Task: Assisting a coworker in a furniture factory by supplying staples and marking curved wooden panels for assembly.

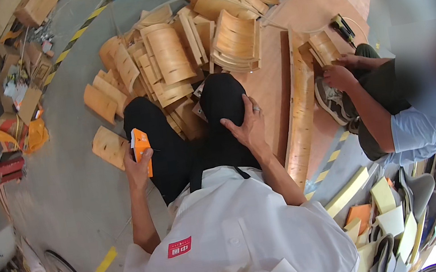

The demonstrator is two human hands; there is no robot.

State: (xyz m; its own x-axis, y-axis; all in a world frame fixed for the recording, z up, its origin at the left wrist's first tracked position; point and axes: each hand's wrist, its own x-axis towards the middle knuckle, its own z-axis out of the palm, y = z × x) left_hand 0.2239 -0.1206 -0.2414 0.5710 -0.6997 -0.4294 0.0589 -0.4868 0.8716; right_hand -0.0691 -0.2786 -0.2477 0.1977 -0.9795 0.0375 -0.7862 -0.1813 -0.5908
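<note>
Over the left knee, the left hand [137, 169] is curled around a small flat orange rectangular tool [141, 147], held upright with a pale band near its top; fingers wrap its lower half, and a thin dark tip seems to jut to its right. The right hand [248, 127] lies open, fingers spread, flat on the black-trousered right knee [221, 98], holding nothing. Beyond the knees, curved pale plywood pieces [170, 57] are heaped on the grey floor [64, 184]. A long bent plywood strip [298, 117] lies to the right, near another person's hands [339, 76].
</note>
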